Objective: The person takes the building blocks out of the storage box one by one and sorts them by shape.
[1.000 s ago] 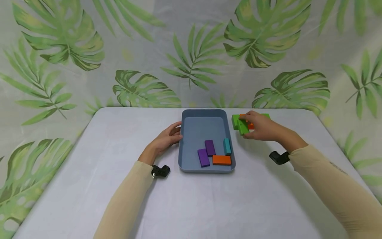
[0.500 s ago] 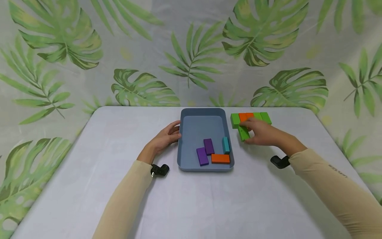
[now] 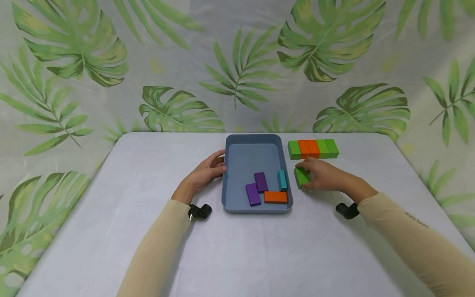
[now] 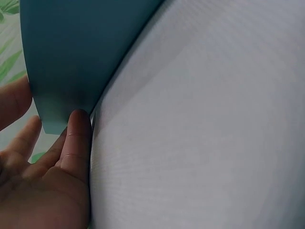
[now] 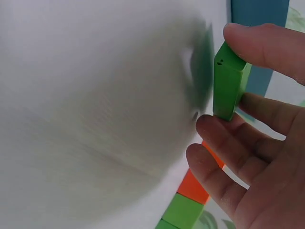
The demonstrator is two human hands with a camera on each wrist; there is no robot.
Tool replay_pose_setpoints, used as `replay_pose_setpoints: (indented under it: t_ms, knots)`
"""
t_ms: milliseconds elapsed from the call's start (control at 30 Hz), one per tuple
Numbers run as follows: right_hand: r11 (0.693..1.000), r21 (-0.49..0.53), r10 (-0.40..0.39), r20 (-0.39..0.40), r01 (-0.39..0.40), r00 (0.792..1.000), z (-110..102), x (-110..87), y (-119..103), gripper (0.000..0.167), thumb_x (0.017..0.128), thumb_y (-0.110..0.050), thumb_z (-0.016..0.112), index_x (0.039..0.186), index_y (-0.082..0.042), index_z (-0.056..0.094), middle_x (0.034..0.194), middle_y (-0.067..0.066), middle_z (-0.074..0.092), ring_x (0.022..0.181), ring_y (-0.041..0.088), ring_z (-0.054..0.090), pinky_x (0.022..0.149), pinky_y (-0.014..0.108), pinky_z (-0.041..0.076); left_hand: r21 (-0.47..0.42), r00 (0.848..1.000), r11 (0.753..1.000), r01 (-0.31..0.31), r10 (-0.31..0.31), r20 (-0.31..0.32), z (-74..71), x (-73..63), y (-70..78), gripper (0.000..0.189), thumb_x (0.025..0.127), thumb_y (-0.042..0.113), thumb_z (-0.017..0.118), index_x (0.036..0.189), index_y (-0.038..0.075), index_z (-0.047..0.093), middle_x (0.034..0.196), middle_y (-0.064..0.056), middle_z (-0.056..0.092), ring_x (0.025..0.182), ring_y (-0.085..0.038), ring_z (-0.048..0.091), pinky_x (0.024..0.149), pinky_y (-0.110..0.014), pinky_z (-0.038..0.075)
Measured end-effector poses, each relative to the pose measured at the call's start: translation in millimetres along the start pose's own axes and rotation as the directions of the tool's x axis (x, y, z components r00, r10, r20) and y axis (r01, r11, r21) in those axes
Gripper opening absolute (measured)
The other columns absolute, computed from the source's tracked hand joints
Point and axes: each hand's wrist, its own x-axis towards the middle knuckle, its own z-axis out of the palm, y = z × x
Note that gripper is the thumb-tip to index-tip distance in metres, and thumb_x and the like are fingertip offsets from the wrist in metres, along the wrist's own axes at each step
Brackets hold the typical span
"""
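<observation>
The head view showed the right hand (image 3: 325, 175) closed in a pinch on a green rectangular block (image 3: 301, 177), thumb at one end and fingers at the other, parted only by the block's length. That block was just to the right of a blue-grey tray (image 3: 246, 159); whether it touched the tabletop (image 3: 237, 255) was hard to tell. The left hand (image 3: 204, 173), its fingers relaxed and spread, merely touched the tray's left wall. Inside, toward the near end, lay two purple blocks (image 3: 253, 194), an orange block (image 3: 276, 197) and a teal block (image 3: 282, 180) near the right wall. Beyond the right hand sat a row of five green and orange blocks (image 3: 313, 149), and behind everything hung a leaf-print cloth (image 3: 237, 78).
</observation>
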Motion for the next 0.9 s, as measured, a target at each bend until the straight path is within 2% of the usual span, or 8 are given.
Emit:
replay_pose_setpoints:
  t_ms: [267, 467, 900]
  knots:
    - [1.000, 0.001, -0.015, -0.029, 0.016, 0.999, 9.5, -5.8, 1.7, 0.062, 0.078, -0.015, 0.082, 0.132, 0.002, 0.058, 0.118, 0.016, 0.061, 0.100, 0.024, 0.059, 0.093, 0.047, 0.054, 0.003, 1.000, 1.000, 0.006, -0.006, -0.011, -0.6, 0.1, 0.5, 0.070, 0.100, 0.002, 0.053, 0.160, 0.015, 0.018, 0.164, -0.017, 0.024, 0.152, -0.031, 0.027, 0.122, -0.051, 0.029]
    - [0.999, -0.019, -0.040, -0.046, 0.039, 0.998, 13.8, -9.3, 3.9, 0.060, 0.078, -0.015, 0.082, 0.131, 0.003, 0.059, 0.120, 0.017, 0.062, 0.105, 0.027, 0.059, 0.098, 0.051, 0.052, 0.003, 1.000, 1.000, 0.004, -0.004, -0.005, -0.2, 0.2, -1.0, 0.071, 0.100, 0.002, 0.052, 0.160, 0.015, 0.017, 0.164, -0.018, 0.023, 0.152, -0.032, 0.026, 0.122, -0.052, 0.029]
    - [0.996, -0.054, -0.078, -0.090, 0.073, 0.993, 19.9, -11.2, 5.3, 0.057, 0.076, -0.014, 0.081, 0.128, 0.000, 0.061, 0.118, 0.016, 0.062, 0.105, 0.028, 0.058, 0.097, 0.051, 0.050, -0.001, 1.000, 1.000, 0.010, -0.010, -0.005, 0.7, -0.2, 0.2, 0.071, 0.100, 0.002, 0.053, 0.160, 0.015, 0.017, 0.164, -0.017, 0.023, 0.153, -0.031, 0.026, 0.123, -0.051, 0.028]
